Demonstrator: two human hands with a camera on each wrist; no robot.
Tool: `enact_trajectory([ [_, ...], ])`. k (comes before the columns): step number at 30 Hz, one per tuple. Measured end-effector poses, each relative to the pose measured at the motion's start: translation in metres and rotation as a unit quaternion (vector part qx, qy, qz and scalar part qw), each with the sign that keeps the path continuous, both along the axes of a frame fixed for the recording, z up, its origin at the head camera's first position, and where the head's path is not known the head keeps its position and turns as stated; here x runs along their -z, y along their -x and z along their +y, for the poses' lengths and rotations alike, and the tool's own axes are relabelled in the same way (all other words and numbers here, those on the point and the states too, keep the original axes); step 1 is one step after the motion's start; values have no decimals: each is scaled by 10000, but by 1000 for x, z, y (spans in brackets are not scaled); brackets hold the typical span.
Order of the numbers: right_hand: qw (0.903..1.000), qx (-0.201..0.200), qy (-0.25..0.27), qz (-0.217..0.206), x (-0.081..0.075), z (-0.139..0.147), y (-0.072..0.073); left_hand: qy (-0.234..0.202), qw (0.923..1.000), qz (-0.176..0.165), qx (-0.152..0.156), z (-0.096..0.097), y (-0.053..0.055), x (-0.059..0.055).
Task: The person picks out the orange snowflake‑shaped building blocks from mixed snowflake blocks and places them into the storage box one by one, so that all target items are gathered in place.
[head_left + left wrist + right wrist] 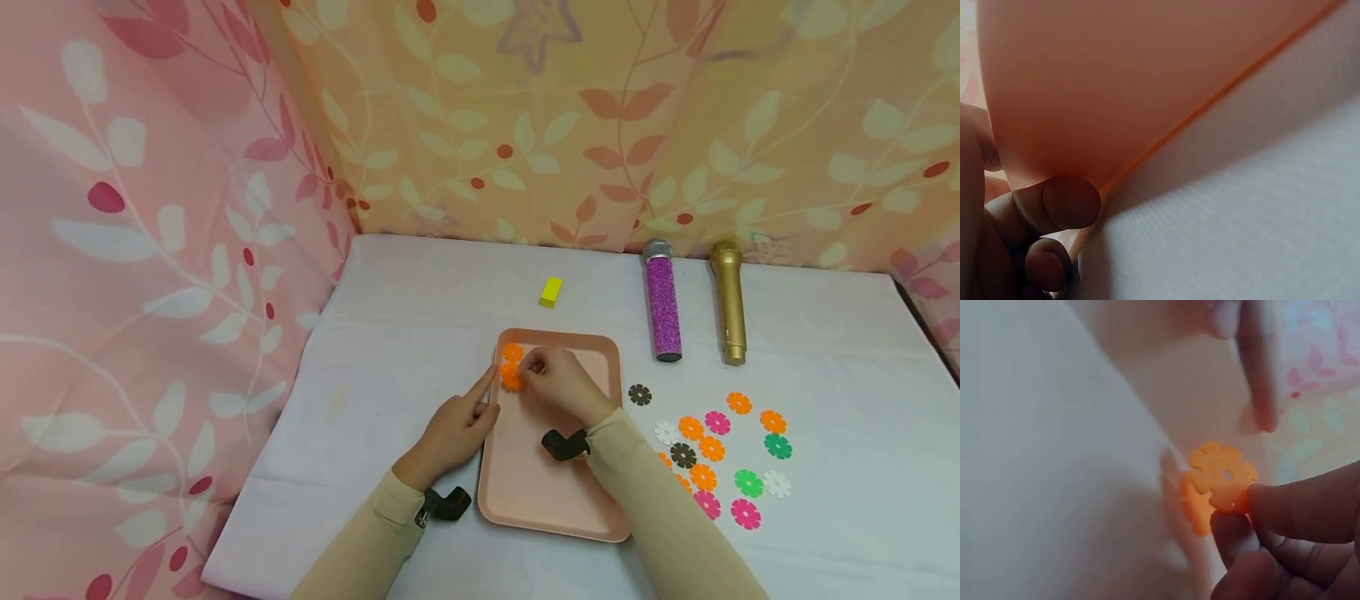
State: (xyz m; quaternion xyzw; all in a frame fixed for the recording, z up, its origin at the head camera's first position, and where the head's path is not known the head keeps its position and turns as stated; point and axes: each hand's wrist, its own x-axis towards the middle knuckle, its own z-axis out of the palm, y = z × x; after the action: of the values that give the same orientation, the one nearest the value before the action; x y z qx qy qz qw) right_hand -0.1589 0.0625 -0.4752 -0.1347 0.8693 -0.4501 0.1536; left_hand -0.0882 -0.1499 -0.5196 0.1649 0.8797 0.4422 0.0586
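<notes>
My right hand (564, 385) is over the upper left part of a peach tray (551, 496). Between thumb and fingertips it pinches an orange flower-shaped disc (1215, 470), notched around the rim with a small hole in the middle. Behind that disc in the right wrist view, another orange piece (1194, 503) lies on the tray. The head view shows orange discs (513, 352) in a short column along the tray's left side. My left hand (448, 433) is at the tray's left edge, index finger stretched to the rim and thumb (1072, 201) against the tray's side.
Right of the tray lie several scattered flower discs: orange, pink (746, 513), green (777, 447), white and black (640, 394). A yellow block (551, 292) sits behind the tray. Farther right lie a purple glitter microphone (664, 304) and a gold microphone (730, 304). Patterned curtains border the table.
</notes>
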Motion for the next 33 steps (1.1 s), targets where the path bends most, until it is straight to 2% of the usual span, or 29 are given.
enact_trajectory([
  [4,9999,-73,-91,-99,8,-1,0,15,10000,9,-14,0,-1,-1],
  [8,9994,-198,-297,12,13,-3,1,0,10000,6,-30,0,-1,-1],
  [19,9954,-242,-868,321,15,-6,0,44,10000,12,-50,1,-1,-3],
  [33,9890,-251,-1231,778,20,-9,-4,85,9998,165,-68,0,0,-1],
])
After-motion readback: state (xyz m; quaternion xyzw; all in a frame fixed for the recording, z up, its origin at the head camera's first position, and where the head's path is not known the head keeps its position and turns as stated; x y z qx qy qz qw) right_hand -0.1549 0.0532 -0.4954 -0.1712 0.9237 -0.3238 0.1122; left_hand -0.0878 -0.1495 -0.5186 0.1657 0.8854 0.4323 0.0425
